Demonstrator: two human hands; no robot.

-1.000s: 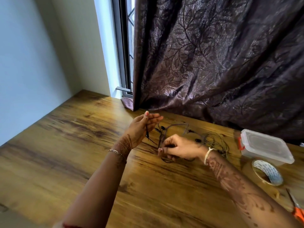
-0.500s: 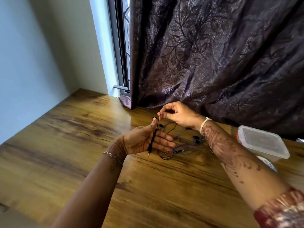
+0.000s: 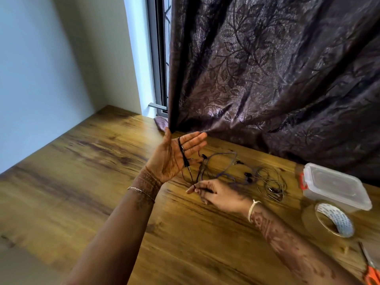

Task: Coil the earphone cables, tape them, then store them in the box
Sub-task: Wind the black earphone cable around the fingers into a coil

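My left hand is held up flat, palm facing right, fingers straight. A black earphone cable runs across the palm and around the fingers, its plug end hanging below. My right hand is lower, just above the table, pinching the same cable between thumb and fingertips. A tangle of purple and black earphone cables lies on the wooden table behind my hands, and a thinner dark coil lies to its right. The clear plastic box with its lid on stands at the right.
A roll of tape lies in front of the box. Orange-handled scissors poke in at the bottom right corner. A dark patterned curtain hangs along the table's far edge. A pale wall borders the left side.
My right hand has come down from beside the left fingertips to below the left palm, drawing the cable over the fingers. My left hand has opened flat and risen.
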